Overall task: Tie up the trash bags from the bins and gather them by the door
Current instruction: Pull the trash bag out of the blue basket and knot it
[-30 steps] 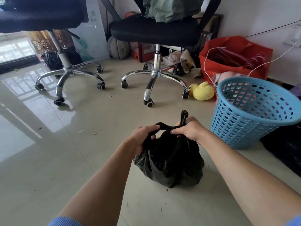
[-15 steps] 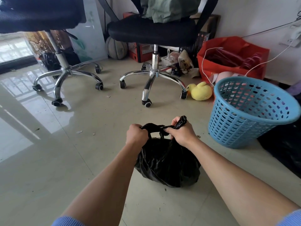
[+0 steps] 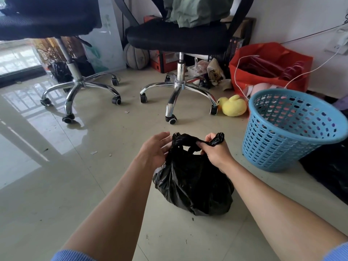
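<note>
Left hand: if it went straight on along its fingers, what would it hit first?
Most likely the twisted top of the black bag, right by the fingertips of the left hand. Depth is unclear: passing just left of it, only bare floor, then the chair wheel.

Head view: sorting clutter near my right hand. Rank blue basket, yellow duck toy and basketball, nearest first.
From the right hand:
1. Blue basket, just to its right.
2. Yellow duck toy, farther ahead.
3. Basketball, far back, to the left.

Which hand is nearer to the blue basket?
Right. The right hand grips the bag on the side toward the basket; the left hand is on its far side.
</note>
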